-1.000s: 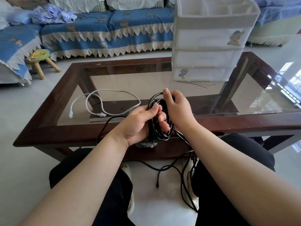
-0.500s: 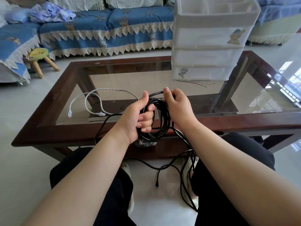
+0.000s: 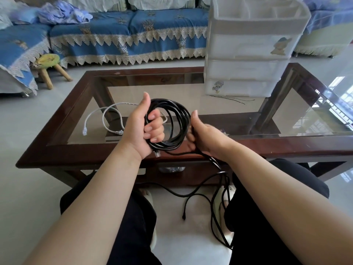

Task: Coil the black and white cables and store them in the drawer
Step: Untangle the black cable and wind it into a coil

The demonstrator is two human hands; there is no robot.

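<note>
A glass-topped table (image 3: 191,88) stands before a blue sofa (image 3: 122,33); a white drawer unit (image 3: 246,46) sits far right on it, the white cable (image 3: 112,119) left. Near the table's edge, the left hand (image 3: 141,129) clenches the black cable (image 3: 175,123) coil, thumb up; the right hand (image 3: 206,136) grasps its trailing strand.

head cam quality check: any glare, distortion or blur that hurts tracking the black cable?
Head view: daylight glare and window reflections wash the glass-topped wooden coffee table at right; wide-angle distortion bows the white plastic drawer unit and stretches the forearms. The black cable coil is sharp between the left hand and right hand; the white cable reads low-contrast on glass.
</note>
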